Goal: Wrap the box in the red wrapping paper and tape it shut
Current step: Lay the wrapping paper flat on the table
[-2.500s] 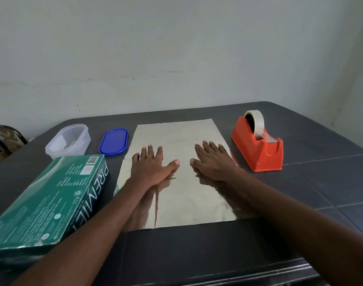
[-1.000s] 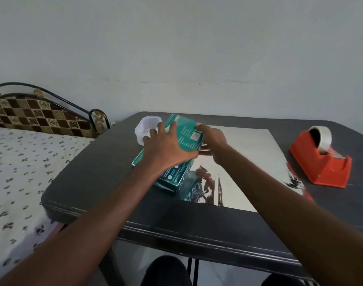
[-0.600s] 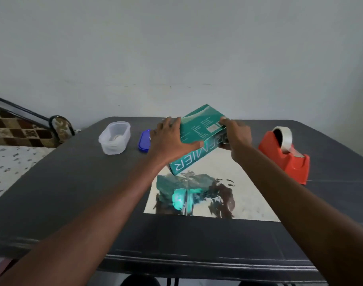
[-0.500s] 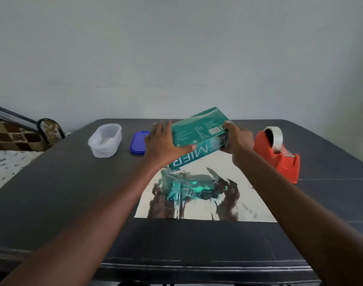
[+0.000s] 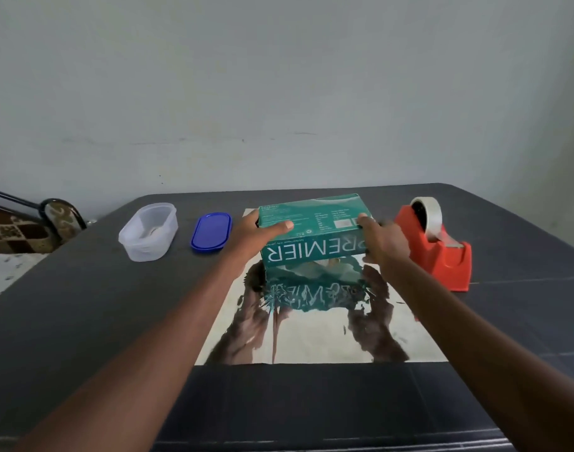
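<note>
Box (image 5: 311, 230), green with white lettering that reads upside down from the head camera, sits at the centre of the frame on the far half of a shiny silver sheet of wrapping paper (image 5: 318, 340). Whether its base rests fully on the sheet or is held just above it cannot be told; its mirror image shows in the sheet right below it.

Both hands clamp the box from its two short ends. The left hand (image 5: 246, 238) is at the left end, its thumb laid across the top face near the left edge, the other fingers wrapped behind that end and mostly hidden. The right hand (image 5: 385, 241) is at the right end, its thumb hooked over the top right corner, its fingers curled down around the end. The box lies between the two palms, its long side facing the camera.

The paper lies flat on a dark table (image 5: 83, 305), its near edge in the lower middle of the frame. Right of the box, near the right hand, stands an orange tape dispenser (image 5: 437, 252) with a roll of clear tape. Left of the box lies a blue lid (image 5: 211, 232), and further left a clear plastic tub (image 5: 148, 231). A pale wall (image 5: 279, 76) fills the upper frame.
</note>
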`<action>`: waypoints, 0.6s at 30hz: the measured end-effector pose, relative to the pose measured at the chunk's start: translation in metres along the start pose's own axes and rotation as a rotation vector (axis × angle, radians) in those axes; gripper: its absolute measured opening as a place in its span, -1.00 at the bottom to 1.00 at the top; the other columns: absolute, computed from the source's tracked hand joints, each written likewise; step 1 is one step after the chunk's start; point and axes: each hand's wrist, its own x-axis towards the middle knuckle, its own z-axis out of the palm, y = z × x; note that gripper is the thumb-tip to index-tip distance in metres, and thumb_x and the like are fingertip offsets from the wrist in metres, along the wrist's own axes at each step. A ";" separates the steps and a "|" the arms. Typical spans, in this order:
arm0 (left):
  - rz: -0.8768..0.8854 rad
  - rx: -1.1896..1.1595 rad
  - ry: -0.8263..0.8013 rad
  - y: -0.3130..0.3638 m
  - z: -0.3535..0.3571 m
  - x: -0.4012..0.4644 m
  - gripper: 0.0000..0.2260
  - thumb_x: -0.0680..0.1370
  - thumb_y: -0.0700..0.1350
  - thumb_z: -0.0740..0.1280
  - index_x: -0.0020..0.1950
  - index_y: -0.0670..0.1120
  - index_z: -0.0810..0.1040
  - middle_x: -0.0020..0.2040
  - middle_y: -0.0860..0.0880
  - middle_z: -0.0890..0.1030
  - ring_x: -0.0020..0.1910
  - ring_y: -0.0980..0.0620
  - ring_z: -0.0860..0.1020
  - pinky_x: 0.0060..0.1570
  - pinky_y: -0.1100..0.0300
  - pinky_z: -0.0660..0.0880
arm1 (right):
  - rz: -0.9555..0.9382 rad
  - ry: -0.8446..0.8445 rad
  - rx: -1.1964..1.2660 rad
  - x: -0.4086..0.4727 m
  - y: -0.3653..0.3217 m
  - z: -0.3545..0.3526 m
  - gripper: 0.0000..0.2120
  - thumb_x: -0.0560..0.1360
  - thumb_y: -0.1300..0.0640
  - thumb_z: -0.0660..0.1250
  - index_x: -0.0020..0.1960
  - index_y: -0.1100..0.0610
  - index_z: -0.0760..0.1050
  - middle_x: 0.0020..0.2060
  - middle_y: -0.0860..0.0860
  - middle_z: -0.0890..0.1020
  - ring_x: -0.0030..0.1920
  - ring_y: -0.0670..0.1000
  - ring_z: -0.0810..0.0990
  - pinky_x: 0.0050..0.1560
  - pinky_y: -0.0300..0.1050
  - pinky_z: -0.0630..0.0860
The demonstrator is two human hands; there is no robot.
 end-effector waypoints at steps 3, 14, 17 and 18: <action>-0.061 0.070 -0.033 0.000 0.001 0.010 -0.03 0.26 0.37 0.52 0.54 -0.02 0.30 0.52 0.02 0.37 0.41 0.00 0.42 0.39 -0.06 0.38 | -0.086 0.045 -0.187 0.002 0.000 -0.002 -0.53 0.58 -0.19 0.24 0.04 0.23 0.59 -0.20 0.08 0.64 -0.14 0.13 0.63 -0.09 -0.03 0.56; -0.074 0.047 -0.020 -0.016 0.002 0.022 -0.01 0.35 0.27 0.49 0.61 -0.11 0.13 0.58 -0.08 0.26 0.51 -0.09 0.30 0.46 -0.10 0.29 | -0.108 -0.006 -0.228 0.010 0.010 0.005 -0.49 0.51 -0.27 0.30 -0.06 0.22 0.61 -0.17 0.10 0.71 -0.19 0.13 0.71 -0.07 0.15 0.68; -0.071 0.050 -0.009 -0.022 0.004 0.023 -0.07 0.42 0.20 0.49 0.62 -0.10 0.09 0.59 -0.08 0.23 0.52 -0.10 0.28 0.47 -0.13 0.28 | -0.135 -0.043 -0.246 0.009 0.015 0.008 -0.56 0.55 -0.22 0.29 -0.07 0.19 0.58 -0.18 0.08 0.71 -0.19 0.12 0.71 -0.05 0.19 0.67; -0.073 0.041 -0.009 -0.023 0.004 0.025 -0.06 0.41 0.22 0.49 0.62 -0.08 0.10 0.59 -0.07 0.23 0.52 -0.10 0.29 0.46 -0.13 0.28 | -0.149 -0.044 -0.252 0.010 0.017 0.009 -0.57 0.56 -0.21 0.28 -0.04 0.18 0.57 -0.18 0.07 0.70 -0.18 0.12 0.71 -0.04 0.19 0.67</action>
